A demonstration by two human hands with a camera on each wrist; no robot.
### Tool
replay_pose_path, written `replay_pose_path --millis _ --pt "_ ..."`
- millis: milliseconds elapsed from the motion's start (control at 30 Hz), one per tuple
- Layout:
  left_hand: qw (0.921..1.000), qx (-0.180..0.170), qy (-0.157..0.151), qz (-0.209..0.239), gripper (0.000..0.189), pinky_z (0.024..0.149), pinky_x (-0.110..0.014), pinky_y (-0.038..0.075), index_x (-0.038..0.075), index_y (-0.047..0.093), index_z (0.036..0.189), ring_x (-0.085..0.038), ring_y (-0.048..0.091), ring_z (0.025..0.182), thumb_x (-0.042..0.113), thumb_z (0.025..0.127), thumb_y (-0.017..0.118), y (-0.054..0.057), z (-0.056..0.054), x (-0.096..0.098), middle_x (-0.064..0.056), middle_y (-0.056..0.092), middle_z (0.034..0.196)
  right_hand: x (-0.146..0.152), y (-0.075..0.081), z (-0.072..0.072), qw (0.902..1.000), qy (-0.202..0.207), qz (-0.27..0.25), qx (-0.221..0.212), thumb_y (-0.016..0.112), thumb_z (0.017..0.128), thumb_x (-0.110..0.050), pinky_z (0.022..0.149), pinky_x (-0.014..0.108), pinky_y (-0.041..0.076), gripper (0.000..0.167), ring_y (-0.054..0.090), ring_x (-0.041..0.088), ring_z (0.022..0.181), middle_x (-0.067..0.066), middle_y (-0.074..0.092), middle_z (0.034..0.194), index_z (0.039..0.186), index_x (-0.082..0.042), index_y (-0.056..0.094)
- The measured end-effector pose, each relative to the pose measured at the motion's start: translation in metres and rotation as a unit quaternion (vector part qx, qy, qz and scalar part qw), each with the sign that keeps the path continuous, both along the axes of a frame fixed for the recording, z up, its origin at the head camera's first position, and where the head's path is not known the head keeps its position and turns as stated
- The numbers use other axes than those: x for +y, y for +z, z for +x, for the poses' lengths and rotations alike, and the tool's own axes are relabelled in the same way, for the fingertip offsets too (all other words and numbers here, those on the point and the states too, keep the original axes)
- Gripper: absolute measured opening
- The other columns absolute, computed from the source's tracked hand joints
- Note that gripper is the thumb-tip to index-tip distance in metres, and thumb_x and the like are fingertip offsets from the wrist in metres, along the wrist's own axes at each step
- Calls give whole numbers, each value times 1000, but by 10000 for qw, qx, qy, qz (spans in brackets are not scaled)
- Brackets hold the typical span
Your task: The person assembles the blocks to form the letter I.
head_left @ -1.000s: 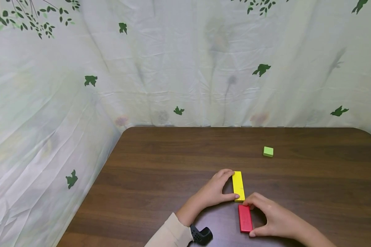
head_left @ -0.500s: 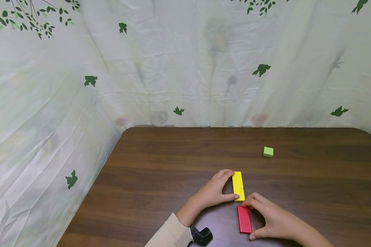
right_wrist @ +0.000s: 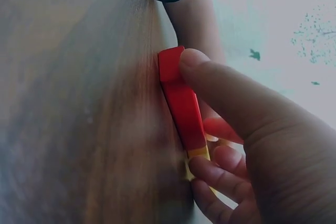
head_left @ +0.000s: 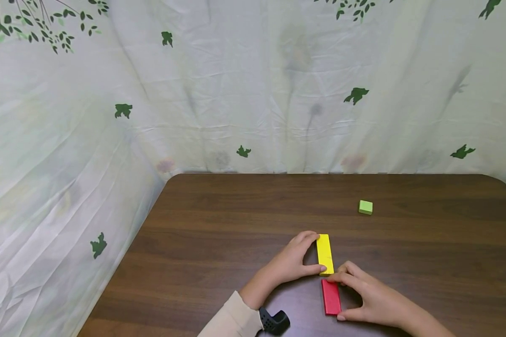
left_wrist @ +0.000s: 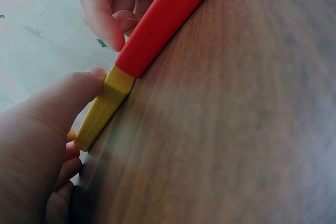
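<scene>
A flat yellow block lies lengthwise on the table. My left hand holds it from the left, fingertips at its far end and thumb near its close end. Just nearer to me is a flat red block, roughly in line with the yellow one. My right hand grips that red block by its two ends, thumb at the near end. In the left wrist view, the red block reaches right up to the yellow block; whether they touch, I cannot tell.
Farther back on the brown wooden table stands a small green block. A white cloth with leaf prints hangs behind the table and along its left side. A black device sits at my left wrist.
The red block has shifted slightly left, bringing it closer in line with the yellow block, and my right hand has moved with it. My left hand and the yellow block have stayed put.
</scene>
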State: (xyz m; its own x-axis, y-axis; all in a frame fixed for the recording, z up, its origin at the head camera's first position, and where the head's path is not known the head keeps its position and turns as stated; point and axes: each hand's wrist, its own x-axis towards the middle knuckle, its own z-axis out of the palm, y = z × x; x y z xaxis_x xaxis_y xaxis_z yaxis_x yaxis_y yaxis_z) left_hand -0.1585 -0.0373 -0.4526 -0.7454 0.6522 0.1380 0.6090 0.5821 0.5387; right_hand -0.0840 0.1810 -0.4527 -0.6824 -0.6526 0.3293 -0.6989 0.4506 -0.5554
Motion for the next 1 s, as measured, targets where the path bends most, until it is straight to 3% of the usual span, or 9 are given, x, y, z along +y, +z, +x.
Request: replay_pose_path --millis 267,600,1000 --pt "10000 35 11 -32 69 98 -26 31 8 38 134 -15 36 121 40 80 65 0 0 0 -4 38 132 0 -2 -3 9985 167 -225 477 74 72 -33 73 10 36 56 46 4 88 -10 41 103 121 -14 54" --pt "10000 4 23 -72 70 99 -27 31 8 37 135 -15 36 121 41 80 65 -1 -1 0 -4 37 133 -2 -1 -1 9988 -62 -67 491 73 73 -35 71 9 36 52 45 3 85 -11 42 102 118 -14 57" --pt "10000 -25 12 -59 70 99 -27 31 9 36 135 -14 35 121 42 80 64 -2 -1 0 -3 36 133 -2 -2 -2 9978 -64 -122 644 75 72 -35 72 8 35 52 46 4 85 -10 43 101 116 -13 58"
